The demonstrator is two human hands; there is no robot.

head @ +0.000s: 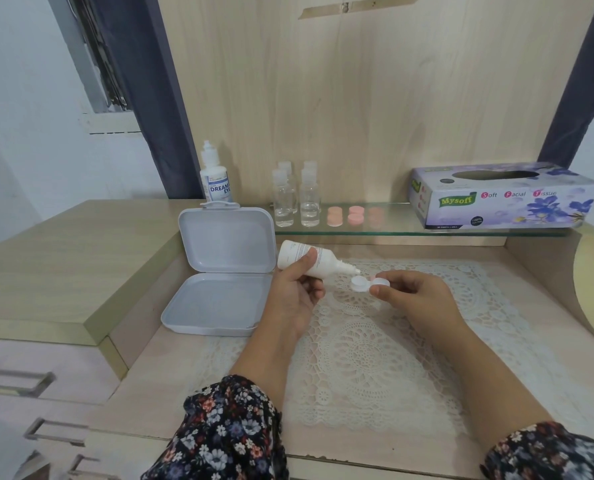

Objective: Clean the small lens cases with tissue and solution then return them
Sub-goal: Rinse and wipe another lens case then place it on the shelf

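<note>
My left hand (297,289) grips a small white solution bottle (311,259), tipped so its nozzle points right and down. Just under the nozzle is a small white lens case (366,284) with open wells, pinched at its right end by my right hand (413,296). Both hands hover above a lace mat (358,358). Pink lens cases (344,215) lie on the glass shelf (462,232) behind. A tissue box (503,197) stands on the shelf's right end.
A white hinged box (219,271) lies open to the left of the mat. A larger solution bottle (215,178) stands behind it. Several clear small bottles (297,197) stand on the shelf. Drawers with metal handles (15,381) are at lower left.
</note>
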